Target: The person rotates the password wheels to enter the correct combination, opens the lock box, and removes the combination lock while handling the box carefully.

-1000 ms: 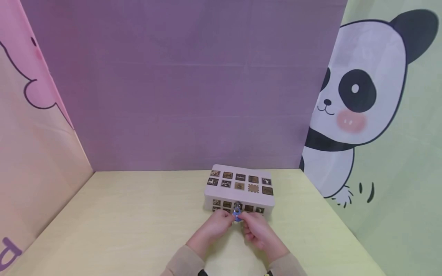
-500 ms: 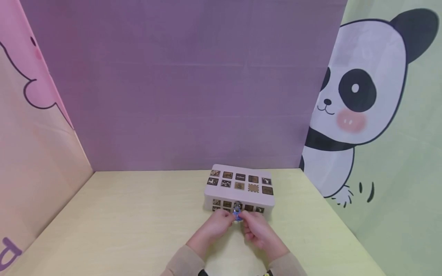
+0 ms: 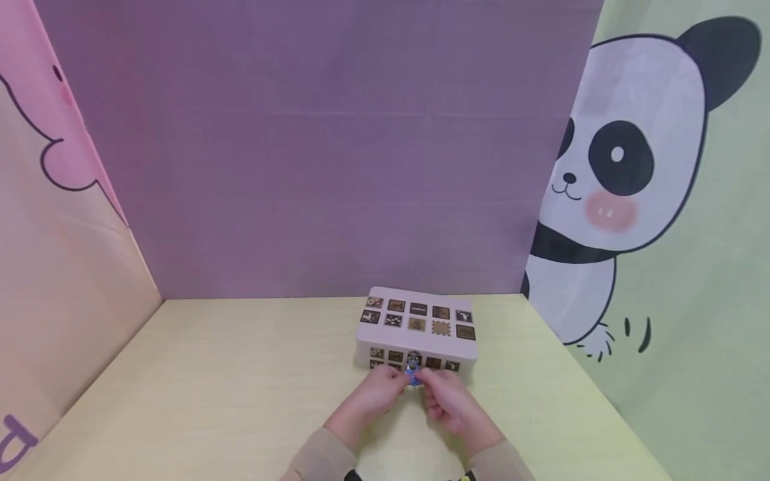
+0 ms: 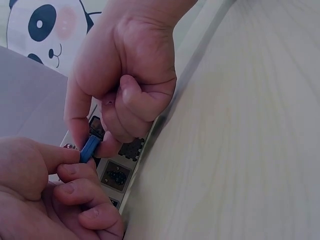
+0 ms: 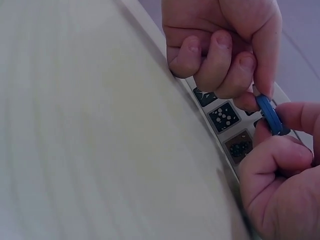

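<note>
A small blue padlock (image 3: 413,377) with a silvery shackle hangs at the metal clasp (image 3: 414,357) on the front of a pale tin box (image 3: 421,341) printed with dark picture squares. From the left, my left hand (image 3: 379,389) pinches the padlock's edge between thumb and index finger. My right hand (image 3: 448,397) pinches its opposite side, the other fingers curled into the palm. Both wrist views show the blue lock body (image 4: 90,148) edge-on between the fingertips. Fingers hide part of the padlock, and the hands cover the lower front of the box.
The box stands on a light wooden table (image 3: 240,387), right of the middle and near its back edge. Behind it rises a purple cloth wall (image 3: 325,147). A panda print (image 3: 622,153) decorates the right wall, and a pink figure (image 3: 66,160) the left one.
</note>
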Motion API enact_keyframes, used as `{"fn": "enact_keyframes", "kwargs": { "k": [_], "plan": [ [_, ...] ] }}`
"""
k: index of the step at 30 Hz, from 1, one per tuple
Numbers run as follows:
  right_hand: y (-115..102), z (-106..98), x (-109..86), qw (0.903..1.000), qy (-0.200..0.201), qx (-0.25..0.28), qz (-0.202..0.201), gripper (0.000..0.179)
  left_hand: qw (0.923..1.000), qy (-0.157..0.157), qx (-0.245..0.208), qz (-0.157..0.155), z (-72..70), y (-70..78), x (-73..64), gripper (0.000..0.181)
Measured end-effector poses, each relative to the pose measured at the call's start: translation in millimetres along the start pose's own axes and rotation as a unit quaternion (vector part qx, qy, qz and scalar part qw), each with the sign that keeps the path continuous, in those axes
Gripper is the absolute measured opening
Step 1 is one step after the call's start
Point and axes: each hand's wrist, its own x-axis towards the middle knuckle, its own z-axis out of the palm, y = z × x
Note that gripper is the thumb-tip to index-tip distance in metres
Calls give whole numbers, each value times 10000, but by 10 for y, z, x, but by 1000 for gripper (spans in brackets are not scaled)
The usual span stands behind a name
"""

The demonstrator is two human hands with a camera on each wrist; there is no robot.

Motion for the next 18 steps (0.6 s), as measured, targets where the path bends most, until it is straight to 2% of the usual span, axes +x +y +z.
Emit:
{"fn": "enact_keyframes", "kwargs": {
  "k": [18],
  "plan": [
    [-48, -81, -38, 9989, -116, 443, 107, 24, 10000, 70, 43, -13, -7, -4, -6, 32]
  ]
}}
